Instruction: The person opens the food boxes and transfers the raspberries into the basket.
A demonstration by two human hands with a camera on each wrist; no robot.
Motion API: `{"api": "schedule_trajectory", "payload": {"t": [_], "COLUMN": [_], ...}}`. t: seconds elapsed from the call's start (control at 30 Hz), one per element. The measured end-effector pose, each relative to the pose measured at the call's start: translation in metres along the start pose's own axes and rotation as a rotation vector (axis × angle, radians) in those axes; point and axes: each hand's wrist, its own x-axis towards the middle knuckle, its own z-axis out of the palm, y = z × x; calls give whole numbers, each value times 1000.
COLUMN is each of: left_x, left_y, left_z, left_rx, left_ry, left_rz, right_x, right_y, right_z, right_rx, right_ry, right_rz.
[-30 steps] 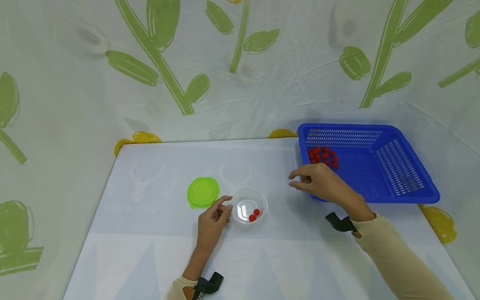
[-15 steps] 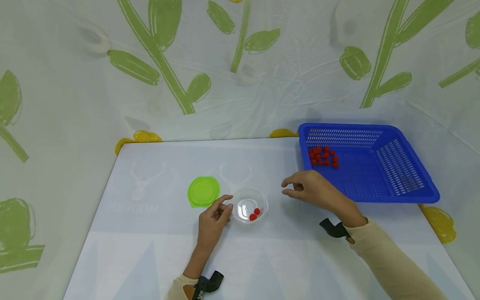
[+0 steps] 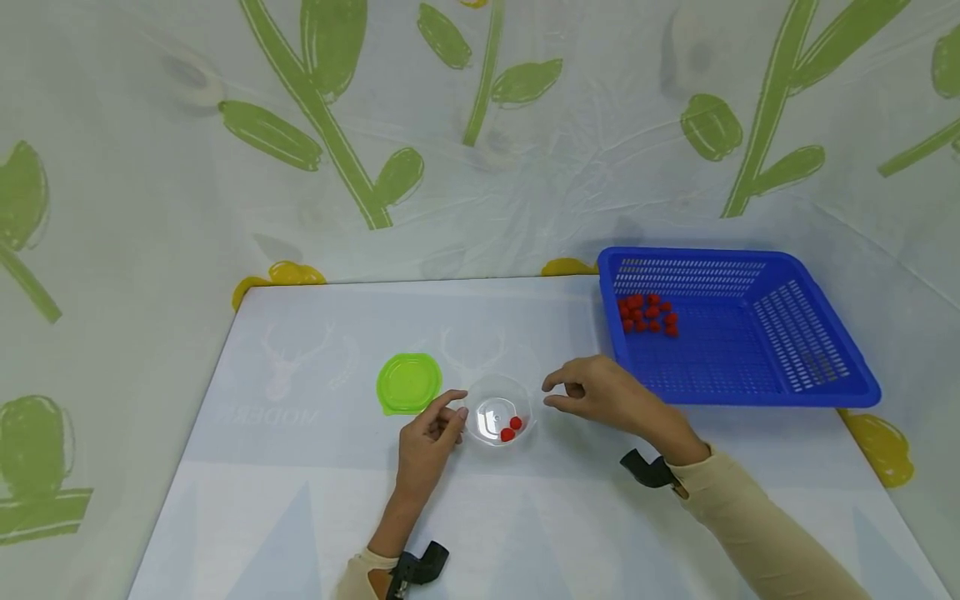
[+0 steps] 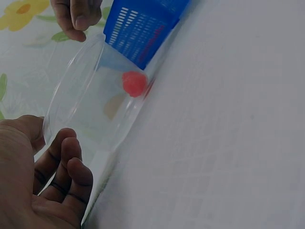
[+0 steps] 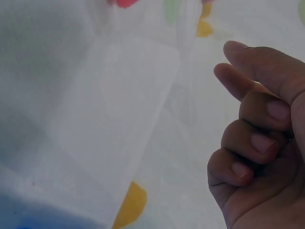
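Observation:
A clear round bowl (image 3: 483,396) stands on the white table with two small red balls (image 3: 507,434) in it. My left hand (image 3: 426,450) holds the bowl's left side, index finger and thumb at the rim. In the left wrist view its other fingers (image 4: 71,150) curl beside the bowl's wall. My right hand (image 3: 600,392) hovers just right of the bowl, apart from it. Its thumb and index finger are parted with nothing seen between them, and the other fingers (image 5: 245,143) curl inward. A green lid (image 3: 408,383) lies behind and left of the bowl.
A blue slotted basket (image 3: 750,367) stands at the table's right rear, with several red balls (image 3: 648,314) in its left end. A wall sheet (image 3: 585,183) printed with green plants rises behind the white table (image 3: 300,517).
My right hand has moved left and toward me from the basket's front left corner to the bowl's right side. My left hand and the bowl stay put.

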Motion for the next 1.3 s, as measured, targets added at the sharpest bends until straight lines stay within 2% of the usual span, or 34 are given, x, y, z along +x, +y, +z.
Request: {"api": "schedule_trajectory", "payload": {"t": [0.3,0.77,1.0,1.17,1.3], "left_x": [1,1,2,1,1], "left_y": [0,0,1,1,1], "left_z": [1,1,2,3,2], "left_rx": [10,8,-11,-9,-4], "left_ry": [-1,0,-7,-10,-10], "left_rz": [-3,7,5,19,24], "right_x": [7,14,25,33,37], "right_y": [-2,-8,-15,-24,-30], "right_z": [16,30,39,47,53], "right_rx": [-13,-67,-198,-346,-492], "right_ry": [-22,-88,-107,-146,-96], "right_rz": [-45,-31,-95,-162,-224]}}
